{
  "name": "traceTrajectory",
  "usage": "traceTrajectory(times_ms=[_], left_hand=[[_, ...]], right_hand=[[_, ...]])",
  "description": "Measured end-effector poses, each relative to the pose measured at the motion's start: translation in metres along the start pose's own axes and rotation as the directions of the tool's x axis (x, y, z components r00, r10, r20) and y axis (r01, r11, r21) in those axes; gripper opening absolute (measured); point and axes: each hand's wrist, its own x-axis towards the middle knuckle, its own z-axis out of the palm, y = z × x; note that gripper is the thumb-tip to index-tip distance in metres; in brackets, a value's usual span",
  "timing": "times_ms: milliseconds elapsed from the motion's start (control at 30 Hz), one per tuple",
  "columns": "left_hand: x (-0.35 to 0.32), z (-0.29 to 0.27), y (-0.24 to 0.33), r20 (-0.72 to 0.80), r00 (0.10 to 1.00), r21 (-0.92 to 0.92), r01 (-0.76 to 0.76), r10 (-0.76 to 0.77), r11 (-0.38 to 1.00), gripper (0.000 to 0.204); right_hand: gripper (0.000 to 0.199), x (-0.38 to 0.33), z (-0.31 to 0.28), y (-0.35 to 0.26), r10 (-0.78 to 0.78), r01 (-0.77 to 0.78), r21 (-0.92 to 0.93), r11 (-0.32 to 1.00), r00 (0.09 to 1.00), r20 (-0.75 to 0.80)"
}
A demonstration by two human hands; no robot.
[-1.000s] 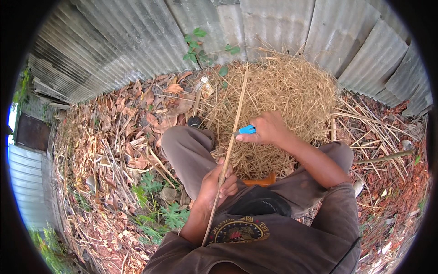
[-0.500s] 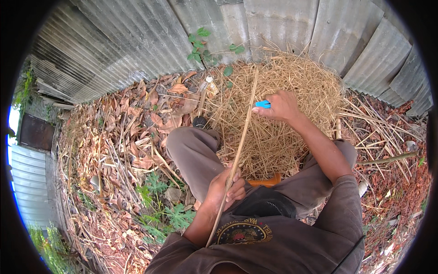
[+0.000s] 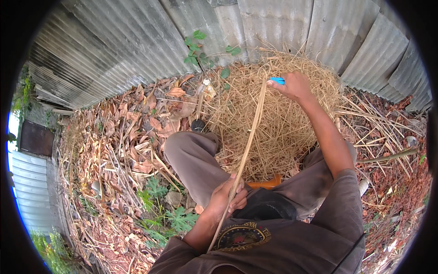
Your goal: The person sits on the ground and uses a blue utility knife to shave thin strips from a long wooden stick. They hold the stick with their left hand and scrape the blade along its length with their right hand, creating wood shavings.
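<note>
Head view: left hand (image 3: 226, 196) clenched on a long bamboo strip's (image 3: 248, 146) lower part; right hand (image 3: 295, 86), grasping a blue-handled tool (image 3: 277, 81), meets its upper end above the shavings pile (image 3: 283, 123). Strip likely light, springy, sharp-edged; best gripped low.

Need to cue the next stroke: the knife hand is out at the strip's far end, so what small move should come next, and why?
Probably draw the right hand with its blue tool back down the strip toward the left hand: the tool sits at the strip's far tip, so no length remains beyond it.
</note>
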Motion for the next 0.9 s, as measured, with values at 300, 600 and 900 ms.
traceTrajectory(times_ms=[300,600,900], left_hand=[[-0.013,-0.013,0.008,-0.082,0.969,0.257,-0.204,0.232,0.945,0.046],[-0.006,0.0,0.032,-0.027,0.935,0.509,-0.292,0.354,0.81,0.027],[-0.011,0.015,0.029,-0.094,0.911,0.828,-0.152,0.401,0.54,0.022]], right_hand=[[0.089,0.017,-0.03,0.048,0.313,-0.299,0.175,0.938,0.948,-0.06],[0.06,-0.097,-0.022,-0.093,-0.46,0.426,0.283,0.859,0.886,0.06],[0.066,-0.112,0.002,-0.102,-0.52,0.5,0.219,0.838,0.853,0.044]])
